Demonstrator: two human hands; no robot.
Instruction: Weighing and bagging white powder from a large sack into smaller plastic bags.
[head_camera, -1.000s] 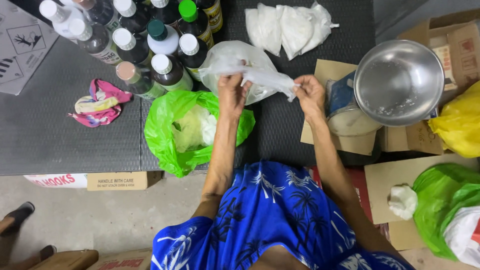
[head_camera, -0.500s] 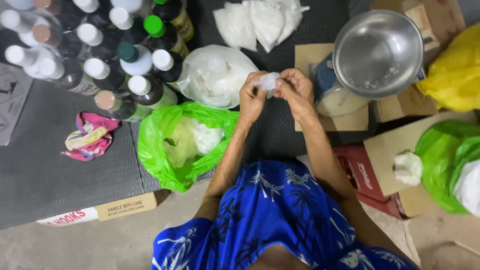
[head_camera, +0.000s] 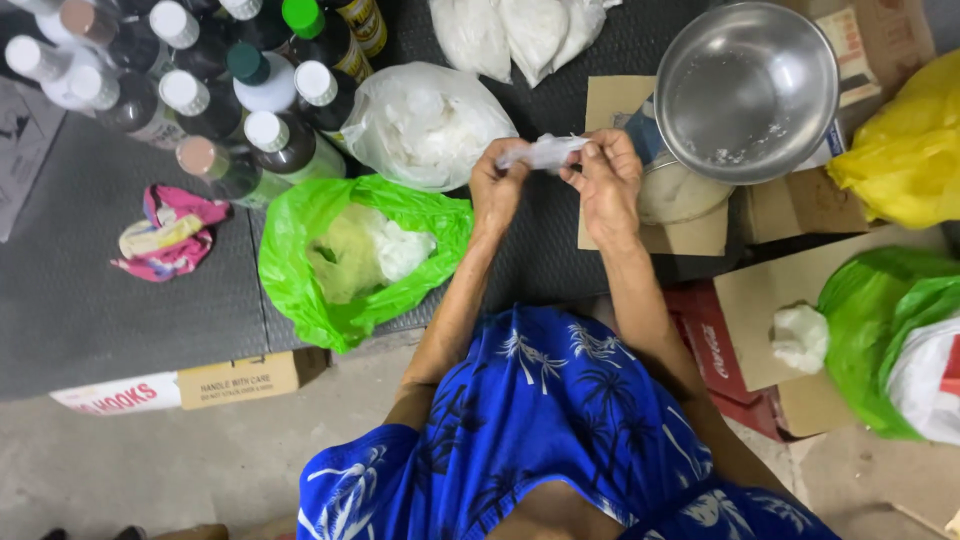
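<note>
Mat: dark ribbed mat (head_camera: 120, 300) spreads across the floor, carrying nearly everything here.
Steel bowl: big round metal bowl (head_camera: 746, 90) sits upper right on flattened cardboard (head_camera: 700, 225), white residue in its bottom.
Green bag: bright green plastic bag (head_camera: 345, 255) lies open on the mat, just left of the forearms, pale contents inside.
White bag: clear bag of white stuff (head_camera: 425, 125) rests above the green one, close beside the left hand.
Bottles: a crowd of capped bottles (head_camera: 215, 95) stands upper left.
Left hand: left hand (head_camera: 497, 185) is up over the mat, fingertips pinching one end of the small bag.
Right hand: right hand (head_camera: 605, 175) pinches the other end, thumb on top.
Small bag: thin clear plastic bag (head_camera: 545, 152) is stretched between both hands, above the mat, just left of the bowl.
</note>
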